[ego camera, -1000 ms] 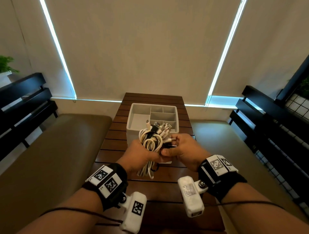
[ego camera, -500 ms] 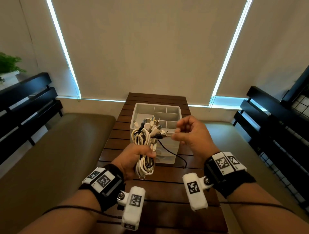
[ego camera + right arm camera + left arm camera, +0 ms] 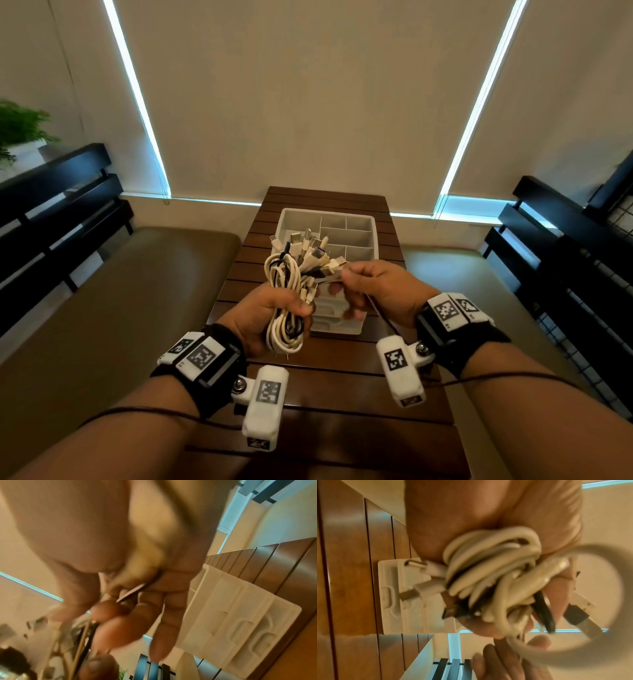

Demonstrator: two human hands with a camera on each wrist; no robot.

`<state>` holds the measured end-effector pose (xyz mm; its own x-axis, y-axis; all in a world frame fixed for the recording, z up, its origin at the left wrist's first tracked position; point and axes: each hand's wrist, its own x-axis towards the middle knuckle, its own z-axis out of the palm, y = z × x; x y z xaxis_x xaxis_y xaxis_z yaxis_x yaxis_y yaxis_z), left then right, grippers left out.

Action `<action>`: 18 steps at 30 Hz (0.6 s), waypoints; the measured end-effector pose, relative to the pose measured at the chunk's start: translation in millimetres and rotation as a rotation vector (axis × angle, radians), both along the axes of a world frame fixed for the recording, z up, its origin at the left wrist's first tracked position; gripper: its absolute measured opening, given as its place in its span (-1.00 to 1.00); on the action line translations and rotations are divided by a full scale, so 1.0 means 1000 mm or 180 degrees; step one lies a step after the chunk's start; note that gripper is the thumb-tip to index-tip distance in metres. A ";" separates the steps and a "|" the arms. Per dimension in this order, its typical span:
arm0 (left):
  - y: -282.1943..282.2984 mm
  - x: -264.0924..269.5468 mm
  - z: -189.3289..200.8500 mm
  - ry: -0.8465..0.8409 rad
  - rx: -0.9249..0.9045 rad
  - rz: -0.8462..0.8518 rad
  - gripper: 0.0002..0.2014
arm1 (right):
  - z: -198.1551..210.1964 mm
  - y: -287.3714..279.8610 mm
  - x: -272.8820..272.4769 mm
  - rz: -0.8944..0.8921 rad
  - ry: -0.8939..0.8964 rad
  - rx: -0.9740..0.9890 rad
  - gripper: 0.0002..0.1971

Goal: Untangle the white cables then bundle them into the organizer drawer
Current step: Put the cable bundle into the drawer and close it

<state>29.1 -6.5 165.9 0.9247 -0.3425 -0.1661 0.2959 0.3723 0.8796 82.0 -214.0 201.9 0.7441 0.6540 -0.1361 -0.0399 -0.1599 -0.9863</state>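
Note:
A tangled bundle of white cables (image 3: 284, 274) with a few black strands and several USB plugs is held above the table, and my left hand (image 3: 291, 305) grips it round the middle. The left wrist view shows the coils (image 3: 489, 577) packed in my fist. My right hand (image 3: 349, 277) is just right of the bundle and pinches a thin cable strand (image 3: 135, 591) that leads out of it; a thin black cable (image 3: 383, 315) hangs below this hand. The white organizer drawer (image 3: 359, 222), with divided compartments, stands on the table behind the bundle.
The slatted wooden table (image 3: 342, 377) is narrow. Padded bench seats lie on its left (image 3: 102, 308) and right (image 3: 445, 274), each with a black slatted back. A potted plant (image 3: 20, 126) is far left. Window blinds fill the wall ahead.
A second ago both hands met at the bundle. The right hand then pulled a thin black cable out to the right; now it is back close to the bundle, pinching a strand.

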 end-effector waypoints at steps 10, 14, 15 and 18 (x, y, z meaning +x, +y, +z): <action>0.001 0.008 -0.007 0.0217 0.0109 0.0462 -0.84 | 0.011 -0.010 0.007 0.0276 -0.1500 -0.1967 -0.84; -0.006 0.008 -0.006 0.0056 0.0423 0.0535 -0.86 | -0.006 0.002 0.002 -0.0437 -0.0767 -0.0891 -0.84; -0.008 0.008 -0.005 0.0034 0.0456 0.0532 -0.87 | -0.008 0.004 0.000 -0.0572 -0.0655 -0.0624 -0.87; -0.010 0.008 -0.005 0.0008 0.0420 0.0571 -0.80 | -0.012 0.011 -0.006 -0.0691 -0.0590 -0.0327 -0.88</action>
